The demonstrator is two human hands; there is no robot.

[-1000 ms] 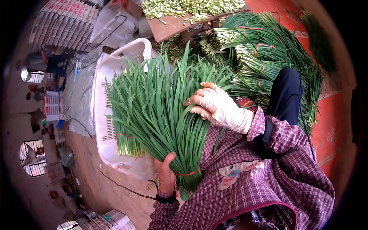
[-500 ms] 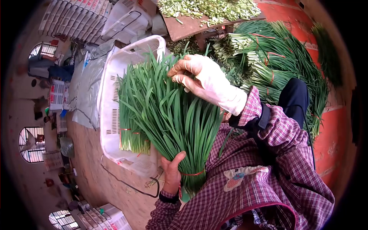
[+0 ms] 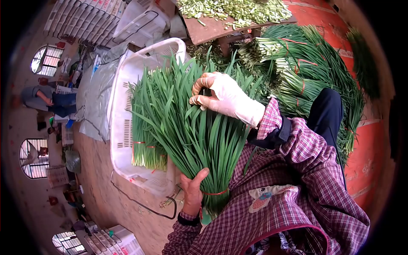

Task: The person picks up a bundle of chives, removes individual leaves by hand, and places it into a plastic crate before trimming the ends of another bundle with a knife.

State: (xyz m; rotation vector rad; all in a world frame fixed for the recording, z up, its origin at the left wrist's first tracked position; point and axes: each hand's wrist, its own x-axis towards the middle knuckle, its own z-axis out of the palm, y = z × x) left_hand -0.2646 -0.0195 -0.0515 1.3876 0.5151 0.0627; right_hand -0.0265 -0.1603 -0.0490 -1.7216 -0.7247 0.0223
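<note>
My left hand, ungloved, is wrapped round the lower part of a large bunch of garlic chives. A red band circles this bunch just beyond the thumb, and its green leaves fan out up and to the left. Over the leaves, my right hand wears a whitish glove with the fingertips showing. Its thumb and fingers curl into a pinch among the leaf tips; what lies between them is too small to make out. Behind the held bunch, more banded chives lie in a white plastic crate.
Many banded chive bundles are heaped on the red floor covering at right. Cut stem pieces cover a wooden board at the top. Stacked crates stand upper left. Another person is at far left.
My right hand has shifted slightly down over the leaves. My left hand keeps its hold on the bunch. The person at far left has changed position and shows more fully.
</note>
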